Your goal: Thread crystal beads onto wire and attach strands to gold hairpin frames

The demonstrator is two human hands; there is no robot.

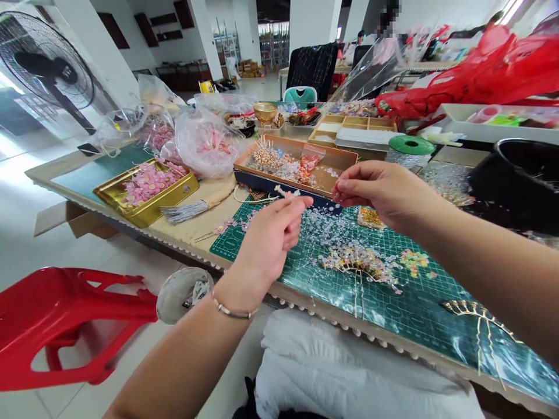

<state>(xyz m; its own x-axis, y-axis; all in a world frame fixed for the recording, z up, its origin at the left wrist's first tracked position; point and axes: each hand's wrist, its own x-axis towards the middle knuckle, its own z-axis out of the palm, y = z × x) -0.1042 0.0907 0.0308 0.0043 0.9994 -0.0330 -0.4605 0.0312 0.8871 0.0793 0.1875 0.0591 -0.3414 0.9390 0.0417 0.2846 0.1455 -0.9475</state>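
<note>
Field entry, body only. A thin silver-coloured bangle [231,310] is circling the left wrist, thickening into a short smooth bar along its upper side. Just ahead of the bangle, the left hand [268,247] is showing bare skin, fingers unadorned. Behind the bangle, the left forearm [183,366] is running bare to the frame edge. Well to the right of the bangle, the right hand [375,195] and right forearm [476,273] are showing equally bare. Below the bangle, dark cloth [248,401] and padded white fabric [349,372] are filling the bottom edge; whether either is being worn, I cannot tell.
</note>
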